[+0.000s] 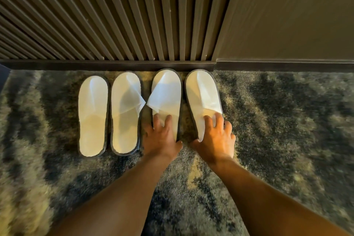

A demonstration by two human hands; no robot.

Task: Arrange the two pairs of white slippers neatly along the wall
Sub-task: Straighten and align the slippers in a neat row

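Observation:
Several white slippers lie side by side on the carpet, toes toward the wall. The far-left slipper (93,115) and the second slipper (125,113) lie apart from my hands. My left hand (162,136) grips the heel end of the third slipper (167,94), whose flat upper sticks out to the left. My right hand (216,136) holds the heel of the fourth slipper (201,92), which is tilted slightly left at the toe. The toes of the two right slippers touch the dark baseboard (115,65).
A ribbed dark wood wall panel (115,15) rises behind the slippers, with a smooth panel (287,15) to its right. Patterned grey-and-tan carpet (287,120) covers the floor on all sides.

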